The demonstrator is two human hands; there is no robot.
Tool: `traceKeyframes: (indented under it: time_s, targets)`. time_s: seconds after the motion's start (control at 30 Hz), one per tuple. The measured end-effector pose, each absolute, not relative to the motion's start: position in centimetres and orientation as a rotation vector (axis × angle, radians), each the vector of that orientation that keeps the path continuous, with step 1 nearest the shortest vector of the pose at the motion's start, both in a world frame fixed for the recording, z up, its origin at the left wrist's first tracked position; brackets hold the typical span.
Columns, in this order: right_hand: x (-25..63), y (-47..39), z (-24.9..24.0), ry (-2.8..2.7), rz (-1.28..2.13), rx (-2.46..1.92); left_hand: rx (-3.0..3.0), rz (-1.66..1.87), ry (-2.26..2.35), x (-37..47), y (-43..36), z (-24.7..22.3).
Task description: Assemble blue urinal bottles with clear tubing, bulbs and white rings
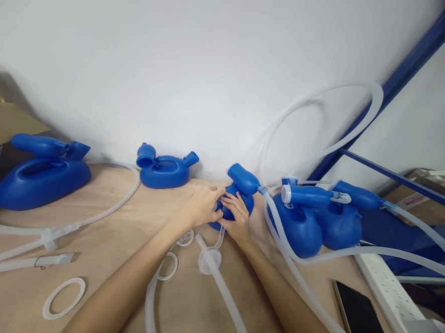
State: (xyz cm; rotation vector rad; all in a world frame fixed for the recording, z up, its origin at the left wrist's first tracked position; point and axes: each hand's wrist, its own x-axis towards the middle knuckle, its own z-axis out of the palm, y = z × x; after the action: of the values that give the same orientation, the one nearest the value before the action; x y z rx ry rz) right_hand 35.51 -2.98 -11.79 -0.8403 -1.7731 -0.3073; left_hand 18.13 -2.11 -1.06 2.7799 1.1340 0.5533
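Near the middle of the wooden table (114, 314), both hands are on a blue plastic bottle (248, 204). My left hand (207, 205) has its fingers closed at the bottle's left side. My right hand (236, 215) lies over the bottle's front with fingers bent round it. The hands hide much of the bottle. Behind them a blue funnel-shaped part (243, 178) joins a clear tube that runs off to the right. Just below the hands lies a translucent tube with a round disc (209, 260), and a translucent strap hangs by my right hand.
Blue bottles stand at the left (46, 185), the back (165, 173) and the right (300, 232). White rings (63, 298) and loose tubes lie at the front left. A phone (357, 311) and a white power strip (384, 287) are at the right edge. A cardboard box (8, 119) is far left.
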Motion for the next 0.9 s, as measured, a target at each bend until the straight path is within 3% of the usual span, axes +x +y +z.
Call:
traceKeyframes:
  time_s: [0.9]
  targets:
    - [36.07,-2.53,-11.47,-1.868,-0.217,-0.898,2.779,0.385,1.335,18.45,-2.83,-0.47]
